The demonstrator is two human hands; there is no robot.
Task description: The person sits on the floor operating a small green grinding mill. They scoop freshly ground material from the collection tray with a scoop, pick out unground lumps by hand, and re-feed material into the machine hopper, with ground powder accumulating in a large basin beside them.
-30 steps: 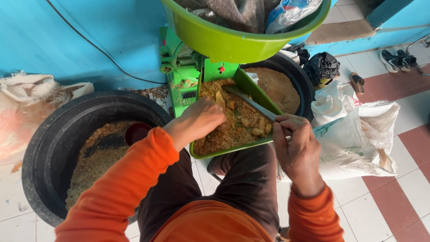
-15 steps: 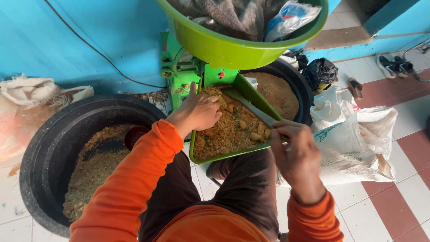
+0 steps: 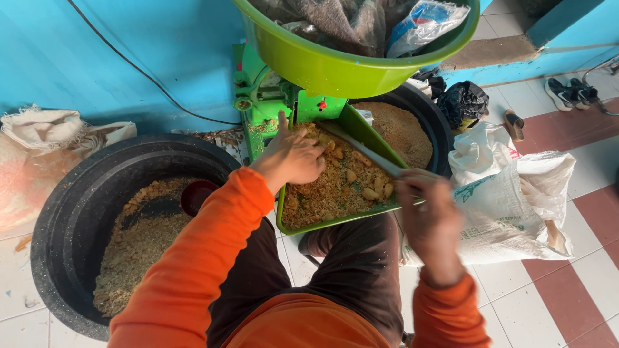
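Moved: left hand [image 3: 293, 154] pushed further up the feed toward the green machine [image 3: 271, 103].
Grip: right hand [image 3: 429, 212] clamped on a stick [image 3: 361, 149]; left fingers apart, pressing feed.
Feed: in green tray [image 3: 335, 222] on the lap.
Risk: fingers near machine's mouth could get caught.

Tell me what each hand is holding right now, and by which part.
The right hand grips a long flat stick by its near end. The left hand holds nothing; it presses into the feed mix in the green tray.

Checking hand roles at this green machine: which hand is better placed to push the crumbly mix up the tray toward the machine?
Probably the left hand: it already rests on the mix at the tray's upper end. The right hand grips a stick-like tool at the lower edge.
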